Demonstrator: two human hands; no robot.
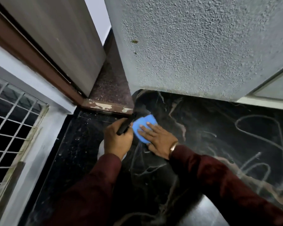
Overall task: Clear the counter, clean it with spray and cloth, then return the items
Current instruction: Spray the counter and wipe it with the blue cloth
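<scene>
Black marble with pale veins makes up the table (203,128), and curling wet streaks (258,139) run across its right part. A blue cloth (143,126) lies flat on the table near the back corner, just in front of the rough-textured grey wall (194,46). The right hand (157,139) lies palm-down with the fingers spread wide and flat, fingertips pressing on the near right part of the cloth; a gold-coloured bracelet (173,147) sits at the wrist, above a dark red sleeve (219,176). The left hand (118,139), just left of the cloth and close beside the right hand, is closed around a slim black object (126,125) that points up and away toward the corner; it may be the top of a spray bottle, but the view does not show this clearly. To the left of the hands the table surface is dark and speckled with pale flecks (82,136). A brown wooden frame (104,106) with chipped paint meets the table behind the left hand, and a grey door panel (55,38) rises above it. At the far left, a window with a white metal grille (8,124) looks out on darkness.
</scene>
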